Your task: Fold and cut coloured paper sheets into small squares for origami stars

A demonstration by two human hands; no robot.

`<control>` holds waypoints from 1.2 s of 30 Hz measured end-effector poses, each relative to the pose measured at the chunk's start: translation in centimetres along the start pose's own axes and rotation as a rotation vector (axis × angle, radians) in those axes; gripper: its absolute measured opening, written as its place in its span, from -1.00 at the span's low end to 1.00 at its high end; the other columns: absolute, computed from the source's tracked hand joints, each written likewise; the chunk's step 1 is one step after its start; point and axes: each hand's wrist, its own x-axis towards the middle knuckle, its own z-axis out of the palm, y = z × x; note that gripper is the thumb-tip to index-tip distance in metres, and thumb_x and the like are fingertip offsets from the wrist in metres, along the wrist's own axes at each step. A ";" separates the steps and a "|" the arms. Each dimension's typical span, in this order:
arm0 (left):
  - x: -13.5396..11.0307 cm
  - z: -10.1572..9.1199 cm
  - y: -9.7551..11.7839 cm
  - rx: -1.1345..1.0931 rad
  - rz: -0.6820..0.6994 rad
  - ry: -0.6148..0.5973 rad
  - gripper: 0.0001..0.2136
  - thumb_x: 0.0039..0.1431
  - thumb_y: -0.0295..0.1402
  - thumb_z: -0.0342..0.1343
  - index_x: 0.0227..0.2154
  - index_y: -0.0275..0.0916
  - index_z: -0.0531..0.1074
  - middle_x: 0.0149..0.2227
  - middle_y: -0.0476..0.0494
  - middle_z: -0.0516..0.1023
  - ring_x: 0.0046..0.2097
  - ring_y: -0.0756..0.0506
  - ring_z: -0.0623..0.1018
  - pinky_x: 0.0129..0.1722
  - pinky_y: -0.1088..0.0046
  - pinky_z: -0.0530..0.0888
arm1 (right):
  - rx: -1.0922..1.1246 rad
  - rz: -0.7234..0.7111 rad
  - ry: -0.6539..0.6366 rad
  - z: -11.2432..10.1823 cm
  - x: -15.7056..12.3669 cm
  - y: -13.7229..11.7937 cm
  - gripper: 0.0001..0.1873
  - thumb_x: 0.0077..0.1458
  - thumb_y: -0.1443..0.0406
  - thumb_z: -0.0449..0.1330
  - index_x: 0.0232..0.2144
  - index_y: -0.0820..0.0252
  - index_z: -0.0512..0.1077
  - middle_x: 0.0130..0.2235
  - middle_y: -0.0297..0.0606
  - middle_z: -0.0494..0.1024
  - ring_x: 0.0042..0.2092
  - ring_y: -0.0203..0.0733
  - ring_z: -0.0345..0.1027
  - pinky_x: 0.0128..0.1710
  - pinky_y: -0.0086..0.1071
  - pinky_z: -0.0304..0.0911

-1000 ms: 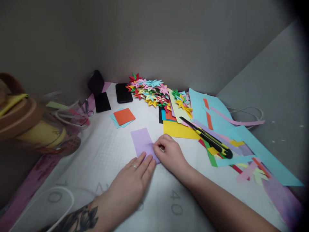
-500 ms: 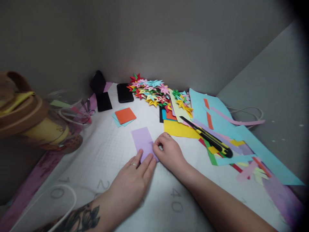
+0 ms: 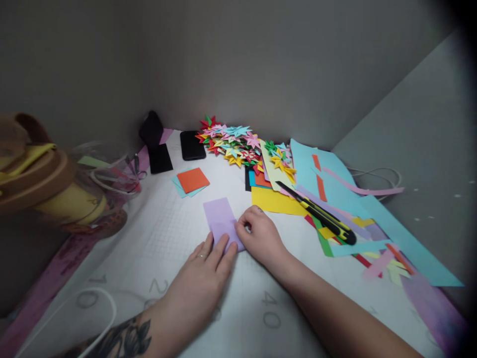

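Note:
A lilac paper rectangle [image 3: 219,217] lies on the white gridded cutting mat [image 3: 167,233]. My left hand [image 3: 201,278] rests flat, fingers stretched out, its fingertips pressing the paper's near edge. My right hand [image 3: 261,236] sits at the paper's right near corner with fingers curled, thumb and forefinger pinching a folded bit of the lilac paper.
A yellow and black utility knife [image 3: 320,213] lies on coloured sheets at the right. A heap of folded paper stars [image 3: 234,141] sits at the back by a black phone [image 3: 193,144]. An orange square [image 3: 193,179] lies behind the lilac paper. A clear container [image 3: 108,174] stands left.
My left hand's fingers have slid a little further up onto the lilac paper. My right hand stays at the corner.

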 end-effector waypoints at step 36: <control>0.1 -0.6 0.3 0.156 0.078 0.031 -0.62 0.34 -0.47 -0.24 0.04 -0.41 0.40 0.06 -0.37 0.48 0.10 -0.31 0.46 0.00 0.06 0.42 | -0.073 0.106 -0.106 -0.5 0.4 -0.8 -0.88 0.03 0.37 0.20 -0.46 0.14 0.29 -0.34 -0.31 0.35 -0.29 -0.19 0.27 -0.28 -0.35 0.14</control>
